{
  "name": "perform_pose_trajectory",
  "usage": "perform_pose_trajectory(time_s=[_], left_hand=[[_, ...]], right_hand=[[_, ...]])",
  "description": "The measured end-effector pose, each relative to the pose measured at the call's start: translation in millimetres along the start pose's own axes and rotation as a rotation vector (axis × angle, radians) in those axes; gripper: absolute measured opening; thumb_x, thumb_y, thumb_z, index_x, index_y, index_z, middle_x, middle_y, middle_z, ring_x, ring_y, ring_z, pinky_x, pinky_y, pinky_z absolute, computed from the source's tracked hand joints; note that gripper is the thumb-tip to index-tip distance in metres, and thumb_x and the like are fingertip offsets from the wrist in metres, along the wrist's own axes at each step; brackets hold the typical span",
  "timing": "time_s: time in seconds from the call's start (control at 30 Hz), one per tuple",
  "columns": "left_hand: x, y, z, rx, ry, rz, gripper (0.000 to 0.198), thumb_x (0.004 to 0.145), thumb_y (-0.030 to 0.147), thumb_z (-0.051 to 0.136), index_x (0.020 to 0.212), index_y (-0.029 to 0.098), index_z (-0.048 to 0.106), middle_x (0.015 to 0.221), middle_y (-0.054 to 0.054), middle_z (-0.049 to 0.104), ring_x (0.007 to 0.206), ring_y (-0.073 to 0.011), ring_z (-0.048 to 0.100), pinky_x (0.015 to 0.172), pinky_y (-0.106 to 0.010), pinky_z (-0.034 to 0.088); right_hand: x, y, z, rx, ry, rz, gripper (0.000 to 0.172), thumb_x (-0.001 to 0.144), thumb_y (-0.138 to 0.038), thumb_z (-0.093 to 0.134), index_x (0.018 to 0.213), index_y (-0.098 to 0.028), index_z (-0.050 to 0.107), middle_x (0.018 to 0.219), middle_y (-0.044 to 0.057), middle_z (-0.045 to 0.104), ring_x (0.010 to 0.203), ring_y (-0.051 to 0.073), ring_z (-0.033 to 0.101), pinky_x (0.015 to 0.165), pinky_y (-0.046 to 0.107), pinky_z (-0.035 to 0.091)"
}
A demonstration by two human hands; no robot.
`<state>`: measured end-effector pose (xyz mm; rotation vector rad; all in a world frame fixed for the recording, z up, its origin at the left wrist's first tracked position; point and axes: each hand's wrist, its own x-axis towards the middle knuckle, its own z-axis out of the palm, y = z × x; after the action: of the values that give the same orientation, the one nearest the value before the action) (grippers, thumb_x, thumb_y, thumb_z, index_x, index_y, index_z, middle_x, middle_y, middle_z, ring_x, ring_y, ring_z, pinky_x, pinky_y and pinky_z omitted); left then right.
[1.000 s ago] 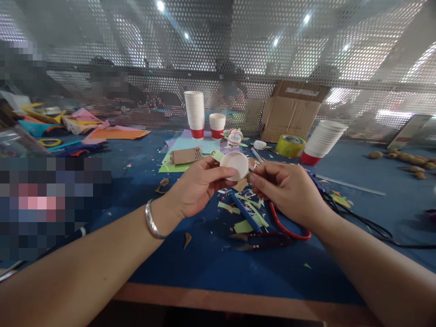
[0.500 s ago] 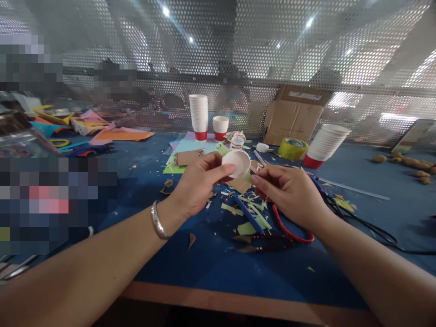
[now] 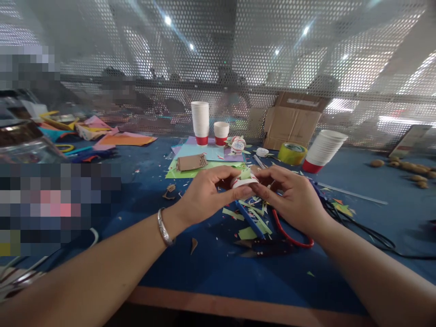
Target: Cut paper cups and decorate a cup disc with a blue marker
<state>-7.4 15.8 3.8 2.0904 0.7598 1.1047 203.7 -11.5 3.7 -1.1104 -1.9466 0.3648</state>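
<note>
Between both hands, above the blue table, is a cut-down paper cup base, shallow and white with red marks on its side and a pale green paper piece at its top. My left hand, with a silver bangle at the wrist, pinches its left side between thumb and fingers. On the opposite side, my right hand grips the right edge, its fingertips partly hidden. Underneath lie green paper scraps, a blue pen-like stick and dark thread snips with a red cord beside them.
Stacked paper cups stand at the back, with another leaning stack to the right. Near them are yellow tape, a cardboard box and a brown cardboard piece on coloured paper. A black cable runs rightward.
The cup base has tipped from showing its round white face to showing its side and green piece. My right hand has come in to hold it too.
</note>
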Motion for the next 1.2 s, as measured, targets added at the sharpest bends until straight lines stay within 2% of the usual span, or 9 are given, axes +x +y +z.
perform_pose_trajectory(time_s=[0.13, 0.27, 0.4, 0.53, 0.67, 0.77, 0.9, 1.03, 1.2], left_hand=[[0, 3, -1.9, 0.021, -0.001, 0.074, 0.02, 0.087, 0.036, 0.073, 0.099, 0.02, 0.073, 0.078, 0.003, 0.063, 0.069, -0.0068, 0.052, 0.061, -0.018, 0.042], [0, 4, -1.7, 0.06, 0.022, 0.153, 0.015, 0.087, 0.032, 0.073, 0.092, 0.018, 0.072, 0.075, 0.004, 0.06, 0.066, -0.0063, 0.051, 0.06, -0.017, 0.041], [-2, 4, -1.0, 0.08, 0.041, 0.158, 0.015, 0.088, 0.032, 0.072, 0.092, 0.018, 0.071, 0.073, 0.004, 0.059, 0.065, -0.0066, 0.05, 0.058, -0.018, 0.04], [-3, 4, -0.9, 0.103, 0.035, 0.069, 0.021, 0.089, 0.038, 0.069, 0.092, 0.017, 0.069, 0.072, 0.004, 0.058, 0.061, -0.007, 0.048, 0.055, -0.019, 0.039], [-2, 1, 0.9, -0.039, -0.06, -0.059, 0.026, 0.088, 0.043, 0.069, 0.095, 0.018, 0.066, 0.077, 0.002, 0.057, 0.066, -0.009, 0.05, 0.058, -0.02, 0.043], [-1, -2, 3.4, -0.126, -0.115, -0.086, 0.029, 0.085, 0.041, 0.072, 0.101, 0.019, 0.063, 0.086, 0.0, 0.06, 0.073, -0.0118, 0.056, 0.064, -0.022, 0.049], [1, -6, 4.5, -0.156, -0.117, -0.161, 0.034, 0.083, 0.038, 0.075, 0.105, 0.017, 0.061, 0.09, -0.003, 0.062, 0.077, -0.0136, 0.059, 0.067, -0.024, 0.05], [3, -9, 3.2, -0.242, -0.124, -0.207, 0.038, 0.078, 0.033, 0.08, 0.106, 0.016, 0.06, 0.09, -0.003, 0.063, 0.078, -0.0137, 0.059, 0.069, -0.025, 0.051], [3, -9, 3.1, -0.297, -0.136, -0.212, 0.037, 0.078, 0.032, 0.08, 0.103, 0.015, 0.061, 0.088, -0.002, 0.062, 0.077, -0.0126, 0.059, 0.069, -0.024, 0.051]], right_hand=[[1, -1, -1, 0.001, -0.023, -0.047, 0.013, 0.088, -0.031, 0.072, 0.094, -0.02, 0.07, 0.08, -0.001, 0.065, 0.07, 0.012, 0.058, 0.063, 0.025, 0.045], [0, -1, -2, 0.007, -0.046, -0.069, 0.009, 0.088, -0.029, 0.073, 0.09, -0.021, 0.069, 0.082, -0.001, 0.066, 0.072, 0.012, 0.059, 0.068, 0.025, 0.046], [-1, -1, -3, 0.024, -0.049, -0.046, 0.014, 0.089, -0.034, 0.071, 0.09, -0.02, 0.069, 0.08, -0.001, 0.066, 0.071, 0.012, 0.058, 0.063, 0.025, 0.044], [-1, -3, -3, 0.025, -0.064, -0.008, 0.022, 0.092, -0.041, 0.066, 0.089, -0.019, 0.071, 0.081, 0.002, 0.068, 0.071, 0.013, 0.059, 0.062, 0.026, 0.044], [0, -3, -2, 0.037, -0.079, 0.06, 0.025, 0.091, -0.044, 0.066, 0.091, -0.02, 0.072, 0.086, 0.003, 0.072, 0.075, 0.016, 0.063, 0.064, 0.027, 0.045], [2, -1, -2, 0.045, -0.077, 0.104, 0.028, 0.091, -0.046, 0.065, 0.096, -0.02, 0.073, 0.088, 0.004, 0.073, 0.075, 0.016, 0.063, 0.063, 0.027, 0.045], [3, 3, -2, 0.031, -0.062, 0.13, 0.033, 0.091, -0.051, 0.064, 0.096, -0.02, 0.073, 0.085, 0.002, 0.073, 0.069, 0.015, 0.059, 0.06, 0.027, 0.043], [4, 3, -2, 0.056, -0.079, 0.139, 0.036, 0.09, -0.053, 0.063, 0.096, -0.019, 0.072, 0.086, 0.003, 0.072, 0.069, 0.015, 0.059, 0.06, 0.028, 0.043], [3, 2, -1, 0.07, -0.062, 0.13, 0.035, 0.09, -0.052, 0.064, 0.096, -0.019, 0.072, 0.085, 0.003, 0.072, 0.068, 0.014, 0.059, 0.06, 0.027, 0.043]])
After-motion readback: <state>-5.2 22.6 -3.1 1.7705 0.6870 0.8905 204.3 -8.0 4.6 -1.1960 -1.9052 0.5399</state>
